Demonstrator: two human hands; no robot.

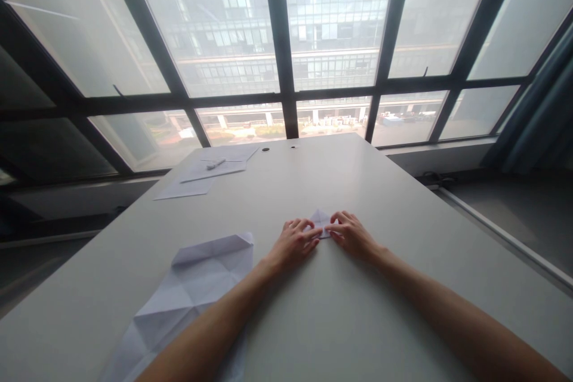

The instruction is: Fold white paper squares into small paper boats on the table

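Observation:
A small piece of folded white paper (319,218) lies on the white table (385,310), its pointed top facing away from me. My left hand (295,241) is on its left side, fingers bent and pressing on the paper. From the right, my right hand (353,235) holds the other edge, thumb and fingers drawn together at the fold. The fingertips of both hands nearly meet over the paper's middle and lower part, hiding some of it.
A large creased paper sheet (201,271) lies partly under my left forearm. Farther back on the left are flat sheets (190,188) with a small whitish object (215,164) on top. A round hole (265,150) is near the far edge, before tall windows.

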